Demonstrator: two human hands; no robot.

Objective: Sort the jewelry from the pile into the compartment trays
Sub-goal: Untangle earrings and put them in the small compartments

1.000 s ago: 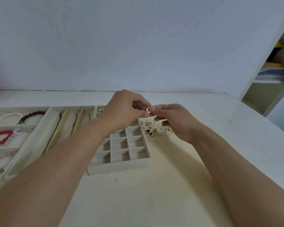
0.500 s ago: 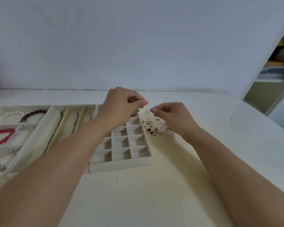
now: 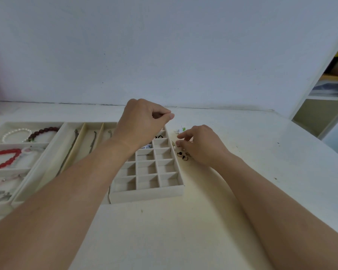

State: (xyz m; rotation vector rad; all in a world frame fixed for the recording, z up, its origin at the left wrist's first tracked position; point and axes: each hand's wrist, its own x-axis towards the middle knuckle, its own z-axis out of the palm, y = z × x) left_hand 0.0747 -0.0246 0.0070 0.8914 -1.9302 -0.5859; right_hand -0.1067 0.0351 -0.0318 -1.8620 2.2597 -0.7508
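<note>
Left hand (image 3: 142, 123) is held pinched above the grid tray (image 3: 150, 184) — its contents cannot be told; right hand (image 3: 199, 145) is rested, fingers loosely curled, on the jewelry pile (image 3: 182, 155).

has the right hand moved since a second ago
Yes. The right hand has come down and away from the left hand; it now rests on the jewelry pile beside the grid tray, fingers spread over the pieces.
</note>
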